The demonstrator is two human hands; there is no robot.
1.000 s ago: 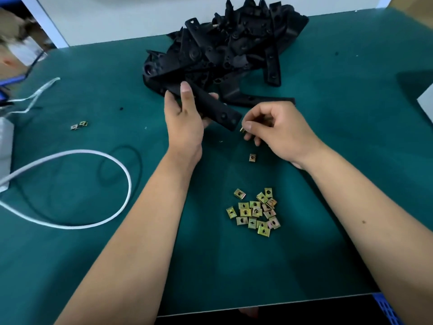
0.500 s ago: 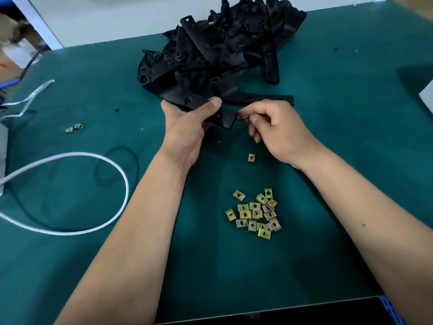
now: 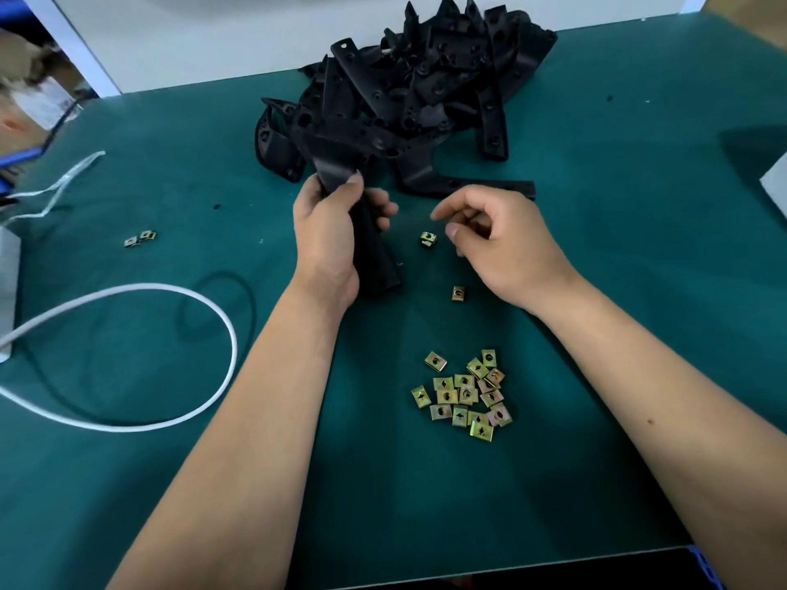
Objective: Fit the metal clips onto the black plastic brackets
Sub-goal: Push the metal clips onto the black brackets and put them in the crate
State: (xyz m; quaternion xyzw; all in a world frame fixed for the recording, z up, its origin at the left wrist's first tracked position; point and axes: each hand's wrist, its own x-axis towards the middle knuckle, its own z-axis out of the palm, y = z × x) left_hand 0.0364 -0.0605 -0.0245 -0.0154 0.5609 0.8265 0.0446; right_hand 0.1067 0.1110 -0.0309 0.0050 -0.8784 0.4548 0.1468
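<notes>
My left hand (image 3: 323, 236) grips a long black plastic bracket (image 3: 374, 257), which stands nearly upright with its lower end near the green mat. My right hand (image 3: 506, 249) hovers to its right, fingers loosely curled and holding nothing. A brass-coloured metal clip (image 3: 428, 239) sits just left of my right thumb, free of both hands; whether it rests on the mat is unclear. Another single clip (image 3: 458, 292) lies below it. A heap of several clips (image 3: 466, 396) lies between my forearms. The pile of black brackets (image 3: 409, 100) is at the back centre.
A white cable (image 3: 170, 291) loops over the left of the green mat (image 3: 639, 291). Two stray clips (image 3: 139, 239) lie at the far left. A white box corner (image 3: 775, 185) shows at the right edge, and the table's front edge (image 3: 511, 566) runs below.
My left hand has turned the bracket from lying crosswise to nearly upright. My right hand has let go of the clip it pinched at the bracket's end and drawn back to the right.
</notes>
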